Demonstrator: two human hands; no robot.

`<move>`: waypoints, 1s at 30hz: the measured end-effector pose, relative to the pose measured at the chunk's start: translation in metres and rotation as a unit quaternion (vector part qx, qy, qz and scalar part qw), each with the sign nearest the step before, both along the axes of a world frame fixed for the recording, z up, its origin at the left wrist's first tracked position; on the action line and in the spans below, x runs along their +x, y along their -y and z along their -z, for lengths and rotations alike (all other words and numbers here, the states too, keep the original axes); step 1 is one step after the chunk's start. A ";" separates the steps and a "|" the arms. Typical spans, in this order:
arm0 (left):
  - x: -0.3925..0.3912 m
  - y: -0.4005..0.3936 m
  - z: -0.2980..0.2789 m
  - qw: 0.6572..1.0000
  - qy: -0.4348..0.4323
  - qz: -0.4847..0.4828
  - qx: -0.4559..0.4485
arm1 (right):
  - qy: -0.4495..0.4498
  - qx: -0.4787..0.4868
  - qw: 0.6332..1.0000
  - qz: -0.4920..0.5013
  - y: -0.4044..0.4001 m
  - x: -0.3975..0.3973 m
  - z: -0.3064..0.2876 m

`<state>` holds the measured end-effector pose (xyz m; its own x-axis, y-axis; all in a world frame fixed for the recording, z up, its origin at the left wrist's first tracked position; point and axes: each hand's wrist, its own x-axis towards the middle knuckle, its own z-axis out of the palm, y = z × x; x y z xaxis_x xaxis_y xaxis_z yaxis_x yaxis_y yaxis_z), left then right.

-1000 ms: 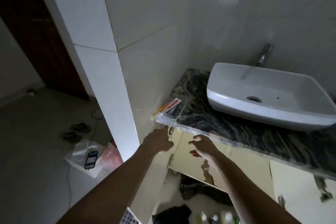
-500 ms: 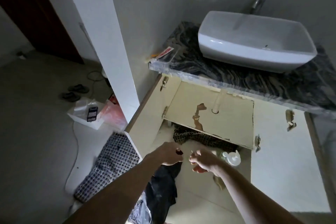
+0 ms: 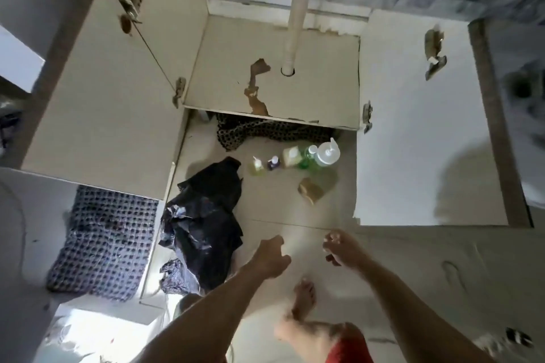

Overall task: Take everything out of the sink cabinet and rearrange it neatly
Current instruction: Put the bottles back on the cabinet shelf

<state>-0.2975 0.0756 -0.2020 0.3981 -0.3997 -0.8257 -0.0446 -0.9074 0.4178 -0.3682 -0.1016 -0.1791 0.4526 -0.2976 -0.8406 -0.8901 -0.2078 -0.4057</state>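
Cabinet (image 3: 271, 68) stands with both doors swung wide under the counter, its shelf bare apart from the drainpipe (image 3: 293, 35). Below the shelf lie a patterned cloth (image 3: 265, 131), a black bag (image 3: 206, 215) spilling out to the left, a row of bottles (image 3: 295, 158) and a sponge (image 3: 311, 189). Both the left hand (image 3: 269, 256) and right hand (image 3: 342, 247) hover in front, fingers loosely curled, holding nothing. Best to lift the bulky bag out first, since it blocks the left side, then the bottles upright. A checked mat (image 3: 103, 239) lies left of the cabinet.

floor (image 3: 274, 206) | bottles (image 3: 295, 158); black bag (image 3: 206, 215); sponge (image 3: 311, 189); checked mat (image 3: 103, 242)
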 end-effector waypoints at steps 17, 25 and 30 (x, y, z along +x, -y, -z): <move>0.101 0.162 0.324 0.969 0.101 -0.118 -0.190 | 0.217 -0.248 0.929 0.167 0.138 0.120 0.314; 0.118 0.257 0.405 0.944 0.114 -0.127 -0.282 | 0.353 -0.228 0.908 -0.005 0.211 0.179 0.374; 0.126 0.257 0.388 0.951 0.065 -0.111 -0.281 | 0.313 -0.296 0.901 -0.053 0.223 0.192 0.392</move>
